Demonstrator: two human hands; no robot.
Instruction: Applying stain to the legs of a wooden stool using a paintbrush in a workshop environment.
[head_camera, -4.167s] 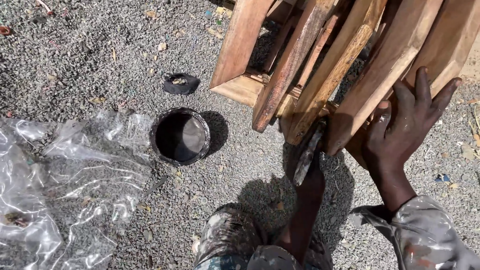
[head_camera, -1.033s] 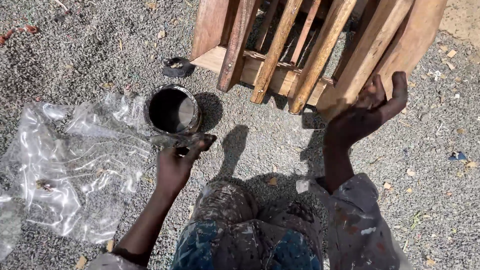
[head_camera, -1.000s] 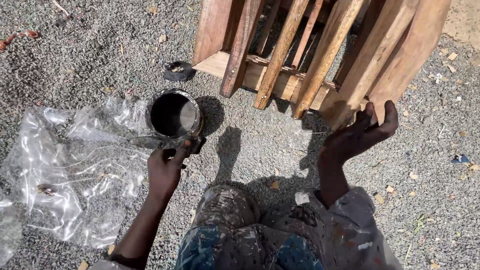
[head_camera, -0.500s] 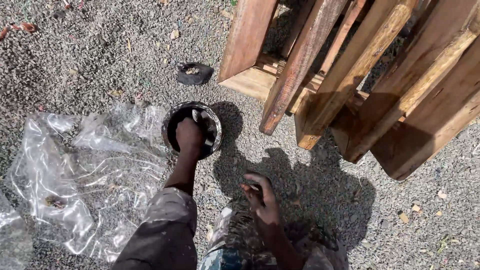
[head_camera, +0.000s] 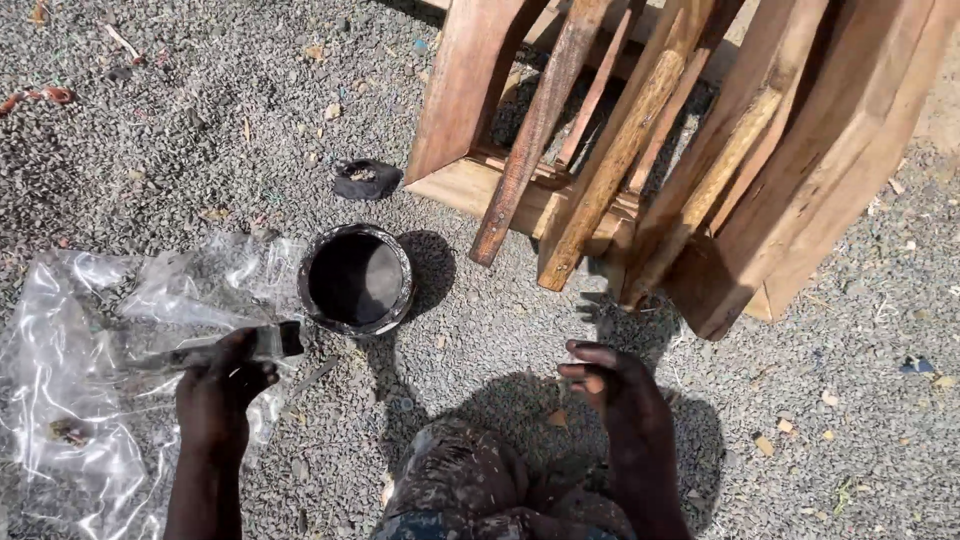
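Head view: left hand (head_camera: 222, 385) fingers curled round a paintbrush (head_camera: 225, 348) (bristles poking out toward the paint tin (head_camera: 357, 279)), over the plastic sheet (head_camera: 80, 380). Right hand (head_camera: 615, 385) empty, fingers loosely bent.

Hard, bright sunlight falls from above, throwing sharp dark shadows on the gravel (head_camera: 150, 130) just beyond the right hand's fingers (head_camera: 585, 370). Glare glints off the clear plastic sheet (head_camera: 70, 330) beside the left hand's fingers (head_camera: 245, 355). Focus is crisp throughout; the wooden frame (head_camera: 800, 170) leans slightly at the edges.
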